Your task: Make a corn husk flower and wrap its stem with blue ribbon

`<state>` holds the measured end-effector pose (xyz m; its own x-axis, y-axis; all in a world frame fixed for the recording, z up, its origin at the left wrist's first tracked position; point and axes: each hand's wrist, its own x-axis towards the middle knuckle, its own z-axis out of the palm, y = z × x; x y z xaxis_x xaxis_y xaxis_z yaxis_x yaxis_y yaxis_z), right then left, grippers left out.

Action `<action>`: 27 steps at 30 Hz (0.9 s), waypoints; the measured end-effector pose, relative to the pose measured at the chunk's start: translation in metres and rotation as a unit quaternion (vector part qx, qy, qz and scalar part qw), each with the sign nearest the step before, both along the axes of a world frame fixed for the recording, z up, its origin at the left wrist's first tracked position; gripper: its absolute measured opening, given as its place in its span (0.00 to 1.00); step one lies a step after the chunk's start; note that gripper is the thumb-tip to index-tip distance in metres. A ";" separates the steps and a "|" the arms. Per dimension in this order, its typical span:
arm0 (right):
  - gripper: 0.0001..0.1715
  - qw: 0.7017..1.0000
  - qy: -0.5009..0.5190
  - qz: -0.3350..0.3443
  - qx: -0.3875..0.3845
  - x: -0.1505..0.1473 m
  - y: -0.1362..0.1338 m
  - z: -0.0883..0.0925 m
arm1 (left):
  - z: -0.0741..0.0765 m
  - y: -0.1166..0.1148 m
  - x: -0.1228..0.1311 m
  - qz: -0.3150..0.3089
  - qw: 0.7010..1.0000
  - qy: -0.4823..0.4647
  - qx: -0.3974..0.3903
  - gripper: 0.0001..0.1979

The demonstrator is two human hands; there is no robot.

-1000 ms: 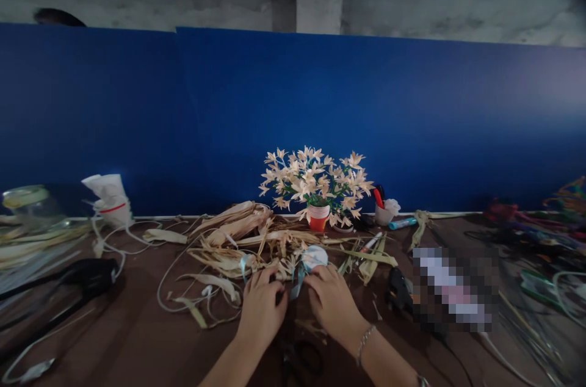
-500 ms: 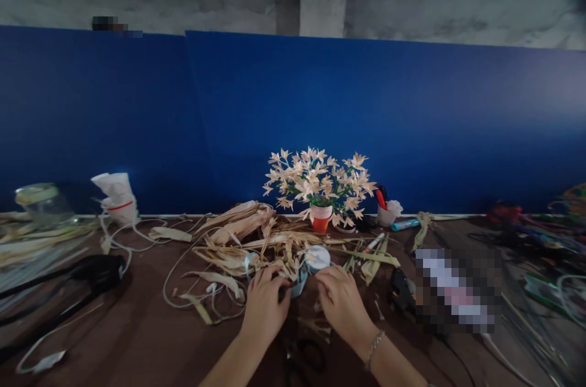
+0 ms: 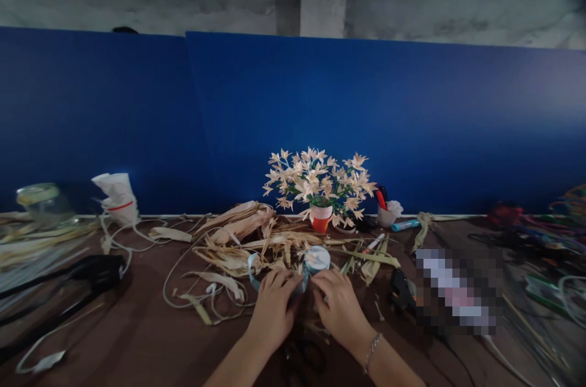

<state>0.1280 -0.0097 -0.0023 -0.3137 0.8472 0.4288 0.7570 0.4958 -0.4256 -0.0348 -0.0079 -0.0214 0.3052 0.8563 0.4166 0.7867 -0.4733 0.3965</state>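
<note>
My left hand (image 3: pixel 275 304) is closed, its fingers bent over a pale blue ribbon (image 3: pixel 253 272) that loops out on both sides of it. Just beyond the fingertips stands the ribbon's roll (image 3: pixel 317 259), on its side among dry corn husks (image 3: pixel 242 222). My right hand (image 3: pixel 339 301) curls close beside the left, thumb near the fingers; whatever sits between its fingertips is hidden. Below the hands lies a dark pair of scissors (image 3: pixel 306 358), dim and blurred. Behind the husks a red and white cup (image 3: pixel 321 219) holds a bunch of cream husk flowers (image 3: pixel 315 179).
A black glue gun (image 3: pixel 401 292) lies to the right, near a blurred-out item (image 3: pixel 458 292). White cable (image 3: pixel 167 274) winds through the husks at left. A clear jar (image 3: pixel 46 204) and a tissue-filled cup (image 3: pixel 121 207) stand back left. A blue partition (image 3: pixel 293 94) closes off the far edge.
My left hand has shifted right and slightly down, nearer the right hand. The right hand has moved a little; the gap between them is narrower. A head behind the partition has sunk lower.
</note>
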 end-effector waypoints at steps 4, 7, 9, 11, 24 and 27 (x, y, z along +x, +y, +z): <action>0.13 0.999 -0.029 -0.008 -0.027 0.000 -0.001 -0.001 | -0.002 0.000 0.002 0.006 0.999 0.043 -0.022 0.20; 0.13 0.998 -0.051 -0.004 -0.036 -0.001 -0.002 -0.001 | -0.003 -0.001 0.005 0.013 0.995 0.085 -0.052 0.24; 0.13 0.997 -0.069 -0.005 -0.042 -0.002 -0.003 -0.001 | -0.003 -0.002 0.006 0.018 0.992 0.104 -0.067 0.27; 0.13 0.995 -0.088 -0.007 -0.046 -0.003 -0.004 0.000 | -0.002 -0.003 0.007 0.023 0.991 0.114 -0.073 0.29; 0.14 0.993 -0.103 -0.038 -0.039 -0.001 -0.001 -0.008 | -0.006 -0.001 0.010 0.005 0.997 0.065 -0.030 0.20; 0.15 0.994 -0.097 -0.039 -0.032 -0.001 0.000 -0.009 | 0.000 0.005 0.003 0.037 0.999 0.002 0.037 0.13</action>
